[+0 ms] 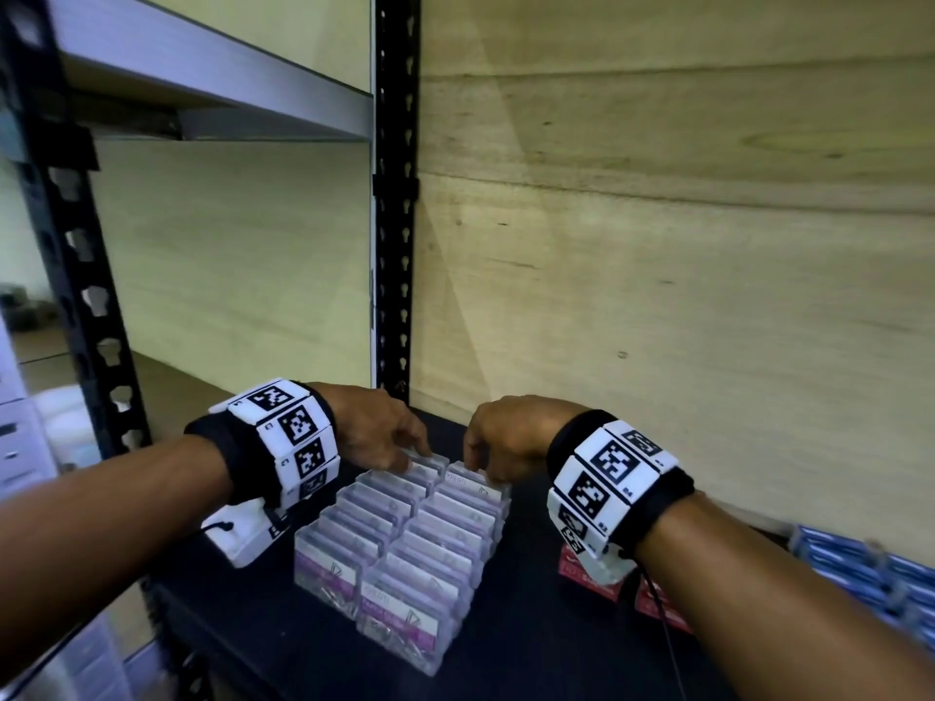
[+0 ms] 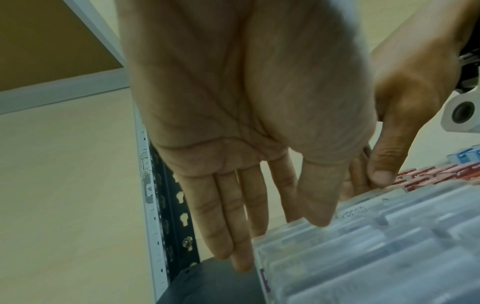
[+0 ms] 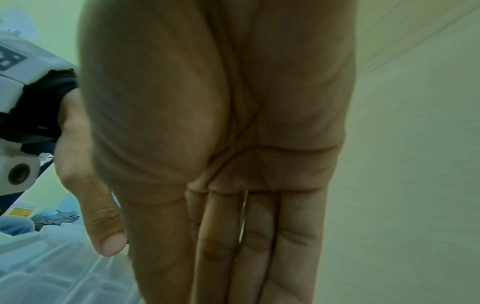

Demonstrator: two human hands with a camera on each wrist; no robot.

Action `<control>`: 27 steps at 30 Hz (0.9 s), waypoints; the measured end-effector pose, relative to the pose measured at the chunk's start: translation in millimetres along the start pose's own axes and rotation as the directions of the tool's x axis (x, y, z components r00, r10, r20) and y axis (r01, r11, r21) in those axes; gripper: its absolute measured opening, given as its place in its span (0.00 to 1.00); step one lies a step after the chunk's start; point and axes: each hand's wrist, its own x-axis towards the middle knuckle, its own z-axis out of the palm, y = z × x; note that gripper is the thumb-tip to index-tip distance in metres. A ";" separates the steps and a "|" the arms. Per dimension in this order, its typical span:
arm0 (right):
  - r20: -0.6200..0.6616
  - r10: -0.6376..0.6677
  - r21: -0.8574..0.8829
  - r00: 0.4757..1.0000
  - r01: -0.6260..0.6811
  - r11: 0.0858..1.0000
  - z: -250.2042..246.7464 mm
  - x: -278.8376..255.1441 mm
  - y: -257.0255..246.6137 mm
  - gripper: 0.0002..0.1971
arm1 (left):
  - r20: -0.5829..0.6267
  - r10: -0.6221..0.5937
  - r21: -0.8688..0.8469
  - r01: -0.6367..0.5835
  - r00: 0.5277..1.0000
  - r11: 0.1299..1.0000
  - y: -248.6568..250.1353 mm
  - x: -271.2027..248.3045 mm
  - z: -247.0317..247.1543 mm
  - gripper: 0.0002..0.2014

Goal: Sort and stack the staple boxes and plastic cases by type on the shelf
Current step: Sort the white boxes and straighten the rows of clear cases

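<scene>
The dark shelf point(image 1: 531, 624) runs out of view at the right edge, cutting off blue staple boxes point(image 1: 870, 564). Red staple boxes point(image 1: 657, 607) lie half hidden under the right wrist. Clear plastic cases point(image 1: 405, 538) stand in two rows near the shelf's left edge. Left hand point(image 1: 374, 427) and right hand point(image 1: 506, 435) reach over the rows' back end, fingers straight and pressed together behind the rearmost cases; fingertips are hidden.

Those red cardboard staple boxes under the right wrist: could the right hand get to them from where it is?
Probably yes: the right hand rests on the clear plastic cases, and the red cardboard staple boxes lie uncovered beside them.
</scene>
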 end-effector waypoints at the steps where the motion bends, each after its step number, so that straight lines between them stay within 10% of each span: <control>1: 0.003 0.001 0.003 1.000 -0.001 1.000 0.5 -0.3 -0.4 0.19 | 0.002 0.000 0.001 0.000 1.000 1.000 0.2 -1.1 0.4 0.19; 27: 0.040 0.022 0.205 0.999 -0.029 0.978 -3.2 -55.9 41.3 0.15 | -0.137 0.063 0.010 -0.062 0.989 0.998 37.1 -4.9 -13.8 0.17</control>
